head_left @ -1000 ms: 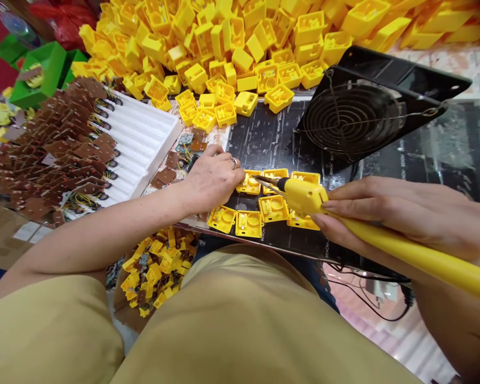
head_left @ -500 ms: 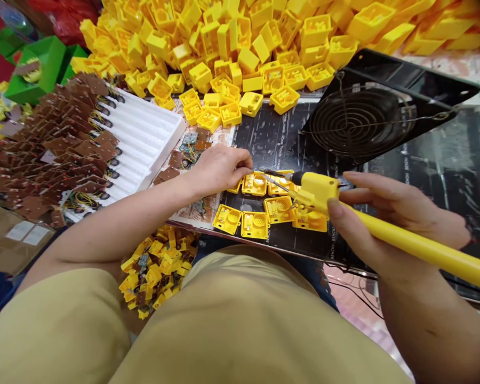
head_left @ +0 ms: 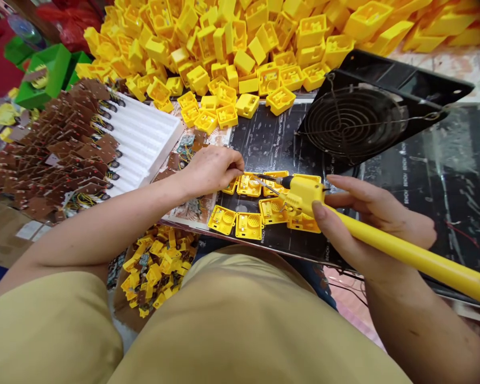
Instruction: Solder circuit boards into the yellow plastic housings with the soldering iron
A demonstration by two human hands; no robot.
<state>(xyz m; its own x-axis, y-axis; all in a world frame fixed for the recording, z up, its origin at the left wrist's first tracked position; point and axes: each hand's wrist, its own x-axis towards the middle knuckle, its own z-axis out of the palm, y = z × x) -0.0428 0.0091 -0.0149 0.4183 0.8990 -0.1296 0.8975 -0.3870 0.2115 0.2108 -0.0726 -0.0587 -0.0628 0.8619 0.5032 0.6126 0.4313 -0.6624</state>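
Observation:
My right hand (head_left: 368,218) is wrapped round a yellow soldering iron (head_left: 306,192) with a thin metal feed tube beside its dark tip. That tip points left, over the back row of small open yellow cases (head_left: 248,185). My left hand (head_left: 214,169) is closed in a pinch at the left end of this row, close to the tip; whatever lies between its fingertips is too small to make out. A front row of yellow cases (head_left: 248,225), open side up with round speaker grilles and small metal contacts, lies along the table's near edge. The iron partly covers the cases on the right.
A black fan (head_left: 352,122) with a wire guard stands behind my right hand. Yellow cases (head_left: 240,48) are heaped at the back. Brown circuit boards (head_left: 52,154) rest by white ridged foam (head_left: 144,130) on the left. More yellow parts (head_left: 160,266) lie below the table edge.
The soldering iron and my right hand have shifted slightly left along the cases. My left hand keeps its pinch at nearly the same spot. The whole view has moved a little.

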